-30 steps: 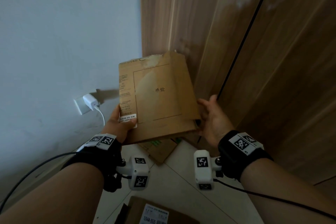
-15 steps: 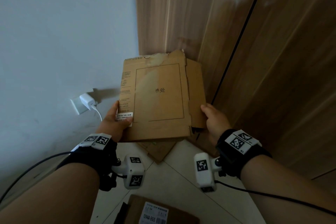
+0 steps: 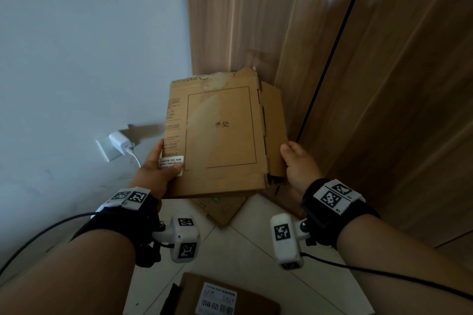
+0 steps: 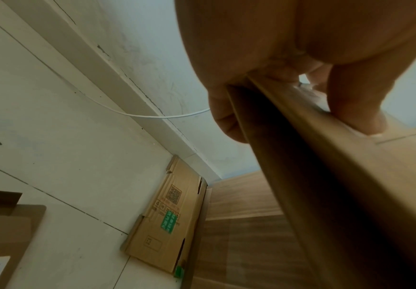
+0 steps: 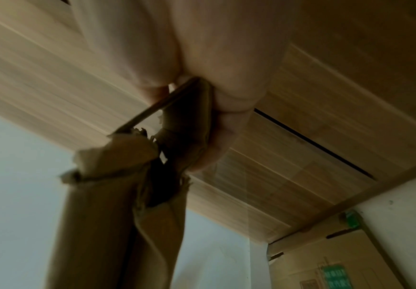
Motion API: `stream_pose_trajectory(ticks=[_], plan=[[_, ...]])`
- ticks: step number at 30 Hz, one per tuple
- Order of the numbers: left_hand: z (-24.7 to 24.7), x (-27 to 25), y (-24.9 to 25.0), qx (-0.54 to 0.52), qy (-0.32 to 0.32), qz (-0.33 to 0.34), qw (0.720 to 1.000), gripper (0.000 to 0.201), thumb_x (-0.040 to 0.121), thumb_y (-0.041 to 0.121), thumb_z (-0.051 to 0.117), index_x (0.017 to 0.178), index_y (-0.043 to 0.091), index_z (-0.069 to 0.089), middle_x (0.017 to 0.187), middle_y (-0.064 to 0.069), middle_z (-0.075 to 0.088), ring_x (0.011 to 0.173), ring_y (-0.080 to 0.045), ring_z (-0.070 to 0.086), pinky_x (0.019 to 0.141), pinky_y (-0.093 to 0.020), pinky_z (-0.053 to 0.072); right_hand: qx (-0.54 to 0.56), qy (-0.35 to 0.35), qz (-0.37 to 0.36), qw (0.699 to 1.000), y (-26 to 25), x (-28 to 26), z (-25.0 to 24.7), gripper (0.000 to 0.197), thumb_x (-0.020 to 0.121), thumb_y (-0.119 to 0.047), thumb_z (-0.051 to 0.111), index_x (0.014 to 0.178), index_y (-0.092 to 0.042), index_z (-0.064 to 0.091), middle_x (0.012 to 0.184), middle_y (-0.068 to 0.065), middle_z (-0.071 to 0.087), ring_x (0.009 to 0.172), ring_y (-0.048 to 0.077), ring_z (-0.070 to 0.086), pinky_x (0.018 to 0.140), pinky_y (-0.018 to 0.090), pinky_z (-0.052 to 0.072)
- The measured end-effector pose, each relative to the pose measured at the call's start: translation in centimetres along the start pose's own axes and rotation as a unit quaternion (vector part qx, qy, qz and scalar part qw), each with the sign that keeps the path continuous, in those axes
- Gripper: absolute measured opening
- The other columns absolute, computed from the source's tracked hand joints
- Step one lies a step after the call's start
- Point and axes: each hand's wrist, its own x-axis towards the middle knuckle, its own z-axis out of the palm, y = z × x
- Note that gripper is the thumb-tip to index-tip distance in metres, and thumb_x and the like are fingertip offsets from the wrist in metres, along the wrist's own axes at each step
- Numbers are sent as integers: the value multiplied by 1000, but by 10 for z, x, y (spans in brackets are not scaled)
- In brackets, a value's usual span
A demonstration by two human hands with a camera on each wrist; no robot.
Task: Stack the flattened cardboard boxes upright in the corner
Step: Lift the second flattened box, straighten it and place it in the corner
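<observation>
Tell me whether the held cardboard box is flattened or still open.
Flattened: the cardboard box is a thin slab gripped at both edges by the left hand and right hand.

Below your wrists, in the lower middle of the head view, you have a pale tiled floor (image 3: pixel 256 245). A flattened cardboard box (image 4: pixel 162 224) stands on it in the corner, leaning on the wood panel, and a labelled box (image 3: pixel 217 299) rests at the bottom edge.

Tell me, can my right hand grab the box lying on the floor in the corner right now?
Probably not yet: the right hand grips the held flattened box, which hangs over the floor box.
</observation>
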Motion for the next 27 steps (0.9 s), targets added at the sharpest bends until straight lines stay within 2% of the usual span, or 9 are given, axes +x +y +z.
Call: stream_pose_trajectory(ticks=[5, 8, 11, 14, 19, 20, 22, 24, 27], plan=[[0, 0, 3, -24, 22, -18, 999, 57, 89, 9, 51, 139, 35, 39, 115, -2, 59, 101, -24, 59, 96, -44, 48, 12, -7, 4, 1000, -3, 0, 2, 22, 98, -28, 36, 84, -28, 53, 102, 4, 62, 109, 31, 59, 100, 50, 46], [0, -3, 3, 8, 33, -15, 999, 58, 82, 32, 59, 136, 38, 41, 125, -3, 60, 108, -26, 62, 97, -48, 49, 9, -4, 4, 1000, -1, -1, 5, 17, 98, -28, 36, 92, -29, 52, 100, 4, 61, 104, 31, 59, 98, 50, 48], [1, -6, 4, 59, 39, 8, 997, 60, 82, 32, 63, 138, 34, 40, 128, -4, 59, 108, -24, 61, 93, -42, 51, -5, -4, -2, 1000, 3, -1, 6, 22, 97, -30, 37, 110, -20, 51, 111, 10, 62, 106, 31, 60, 98, 51, 48], [2, -6, 6, 108, 54, 21, 992, 63, 83, 33, 62, 141, 31, 37, 130, -3, 57, 103, -21, 59, 84, -31, 48, -5, -1, 3, 1000, 3, 0, 5, 27, 96, -33, 39, 116, -20, 50, 113, 11, 62, 105, 31, 60, 97, 52, 48], [5, -11, 11, 184, 44, -21, 982, 68, 85, 38, 57, 145, 32, 27, 135, -5, 52, 114, -25, 55, 87, -28, 39, 40, -29, 24, 998, 3, 0, 3, 35, 93, -42, 46, 117, -18, 54, 109, 8, 63, 101, 27, 61, 82, 39, 53], [8, -13, 11, 199, 32, -32, 979, 67, 86, 37, 56, 146, 32, 26, 135, -4, 51, 116, -25, 52, 89, -28, 36, 42, -40, 19, 998, 3, -1, 4, 38, 92, -40, 48, 120, -15, 54, 110, 8, 64, 101, 26, 62, 85, 40, 53], [17, -18, 10, 245, 0, -60, 968, 70, 86, 43, 54, 147, 37, 21, 149, -9, 39, 129, -32, 45, 96, -34, 37, 8, -50, -2, 999, 4, -3, 7, 39, 92, -36, 50, 123, -14, 53, 118, 9, 63, 107, 26, 61, 94, 42, 51], [26, -22, 9, 261, -24, -83, 962, 77, 83, 49, 54, 148, 39, 15, 155, -12, 28, 135, -37, 38, 104, -42, 35, -31, -49, -29, 998, 3, -4, 12, 30, 92, -34, 50, 118, -19, 52, 123, 9, 61, 110, 26, 59, 99, 42, 48], [31, -20, 8, 230, -11, -94, 969, 89, 76, 51, 62, 148, 39, 10, 155, -14, 26, 136, -39, 35, 106, -45, 34, -71, -59, -33, 995, 2, -5, 16, 56, 88, -36, 53, 139, -18, 35, 132, 6, 56, 117, 26, 55, 104, 47, 44]])
